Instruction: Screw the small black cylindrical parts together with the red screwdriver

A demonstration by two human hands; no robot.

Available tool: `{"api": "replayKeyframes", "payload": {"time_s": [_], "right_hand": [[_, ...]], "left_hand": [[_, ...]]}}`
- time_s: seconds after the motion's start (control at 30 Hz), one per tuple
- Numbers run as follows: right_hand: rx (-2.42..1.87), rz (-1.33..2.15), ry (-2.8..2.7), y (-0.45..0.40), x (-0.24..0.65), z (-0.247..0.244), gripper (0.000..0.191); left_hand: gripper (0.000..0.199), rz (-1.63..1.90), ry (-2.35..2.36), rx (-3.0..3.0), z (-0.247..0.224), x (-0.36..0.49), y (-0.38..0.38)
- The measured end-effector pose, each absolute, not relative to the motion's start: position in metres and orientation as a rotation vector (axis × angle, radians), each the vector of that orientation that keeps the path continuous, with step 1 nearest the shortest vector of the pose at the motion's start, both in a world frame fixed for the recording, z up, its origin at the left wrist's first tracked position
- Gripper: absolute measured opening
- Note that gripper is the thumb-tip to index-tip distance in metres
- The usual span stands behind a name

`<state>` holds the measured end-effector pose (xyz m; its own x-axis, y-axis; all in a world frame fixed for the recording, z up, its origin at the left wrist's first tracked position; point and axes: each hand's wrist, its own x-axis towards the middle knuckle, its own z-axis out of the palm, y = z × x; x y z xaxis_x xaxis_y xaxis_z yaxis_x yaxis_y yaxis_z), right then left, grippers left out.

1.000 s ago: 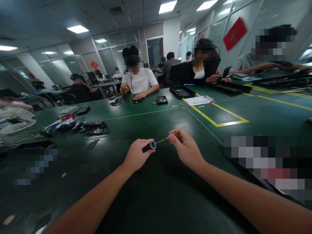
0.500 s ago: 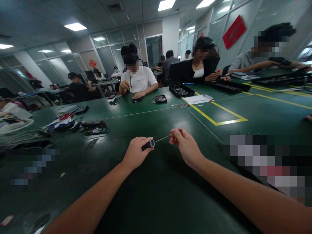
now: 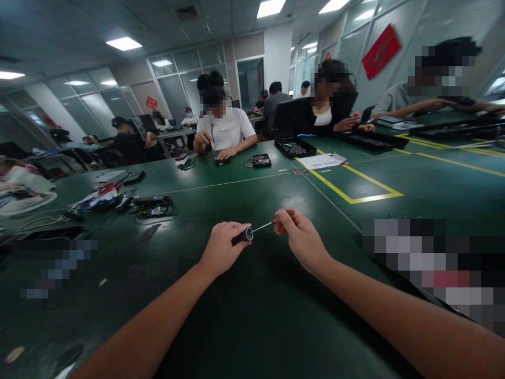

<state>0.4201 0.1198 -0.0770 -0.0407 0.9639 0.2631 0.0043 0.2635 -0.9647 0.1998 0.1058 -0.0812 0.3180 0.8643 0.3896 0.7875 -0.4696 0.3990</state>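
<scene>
Black cylinder (image 3: 239, 238) — fingers of the left hand (image 3: 219, 245) are grasping it over a green table (image 3: 236, 321).
At three o'clock, the right hand (image 3: 302, 234) is pinching a thin rod (image 3: 262, 227) — pointing it at the cylinder; cables (image 3: 155, 208) are lying toward ten.

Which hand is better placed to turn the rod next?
The right hand, most likely: it grips the rod at the end away from the cylinder. The left hand holds the cylinder, so it seems better suited to steadying.
</scene>
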Motion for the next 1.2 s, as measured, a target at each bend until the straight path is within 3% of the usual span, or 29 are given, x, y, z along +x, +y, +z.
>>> {"api": "replayKeyframes", "payload": {"time_s": [0.3,0.83,1.2], "right_hand": [[-1.140,0.822,-1.512,0.111,0.423,-0.068,0.028],[-1.081,0.966,-1.420,0.116,0.419,-0.075,0.028],[-1.038,0.759,-1.478,0.109,0.424,-0.066,0.023]], "left_hand": [[0.040,0.848,1.556,2.440,-0.079,0.199,0.105],[0.041,0.890,1.571,2.427,-0.080,0.200,0.106],[0.040,0.891,1.585,2.360,-0.081,0.199,0.108]]}}
